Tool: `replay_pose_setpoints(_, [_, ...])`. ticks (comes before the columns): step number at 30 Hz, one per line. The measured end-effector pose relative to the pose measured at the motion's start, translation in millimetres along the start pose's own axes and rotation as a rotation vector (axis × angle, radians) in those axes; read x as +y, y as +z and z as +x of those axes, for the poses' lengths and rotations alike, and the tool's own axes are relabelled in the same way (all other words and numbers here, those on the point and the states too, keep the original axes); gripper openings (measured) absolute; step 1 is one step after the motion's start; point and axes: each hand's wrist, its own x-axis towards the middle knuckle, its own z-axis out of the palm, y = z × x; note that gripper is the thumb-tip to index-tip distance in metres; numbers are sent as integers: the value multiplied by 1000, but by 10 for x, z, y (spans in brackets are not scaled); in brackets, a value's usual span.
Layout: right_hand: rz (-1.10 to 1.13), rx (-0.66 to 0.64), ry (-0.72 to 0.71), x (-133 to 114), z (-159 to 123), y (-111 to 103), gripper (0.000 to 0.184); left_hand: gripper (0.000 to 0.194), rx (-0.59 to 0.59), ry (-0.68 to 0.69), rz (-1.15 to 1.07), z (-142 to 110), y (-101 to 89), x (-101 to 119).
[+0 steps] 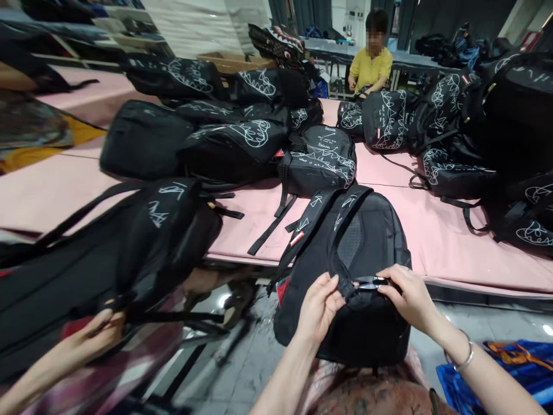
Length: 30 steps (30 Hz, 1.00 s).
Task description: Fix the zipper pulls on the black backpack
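At the near left, a co-worker's hand grips a black backpack that hangs over the front edge of the pink table. Right of it, the backpack in hand leans against that same edge, back panel up, bottom on the person's lap. The left hand pinches the strap base with fingers pressed together; the right hand pinches small metal snips against the seam. The bag looks light and limp: woven nylon, a mesh-padded panel, 2 printed shoulder straps. Seams and straps give the firmest hold. Further printed backpacks lie across the table.
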Motion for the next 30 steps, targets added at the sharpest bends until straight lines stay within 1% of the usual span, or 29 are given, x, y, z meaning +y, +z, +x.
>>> replay_pose_setpoints(2, [-12, -25, -49, 36, 81, 18, 9, 33, 3, -4, -3, -23, 9, 18])
replay_pose_setpoints(6, [-22, -75, -139, 29, 198, 53, 11, 32, -10, -17, 26, -57, 29, 34])
replay_pose_setpoints(12, [29, -127, -148, 27, 249, -6, 11, 31, -19, -5, 52, -73, 10, 54])
replay_pose_setpoints(17, [41, -208, -258, 20, 302, -66, 14, 32, -27, 4, 43, -74, 11, 57])
replay_pose_setpoints(20, [56, -247, -286, -3, 343, -50, 15, 32, -43, -4, 43, -77, 8, 49])
replay_pose_setpoints(23, [146, -236, -274, -26, 367, -23, 16, 32, -40, -3, 35, -76, -4, 46])
replay_pose_setpoints(25, [184, -200, -269, -27, 370, -23, 16, 31, -35, -3, 37, -72, -13, 48])
replay_pose_setpoints(28, [100, -151, -299, 6, 362, -52, 16, 29, -32, -8, 54, -67, -16, 55])
replay_pose_setpoints(30, [27, -163, -335, 39, 353, -80, 17, 28, -38, -6, 62, -66, -12, 58])
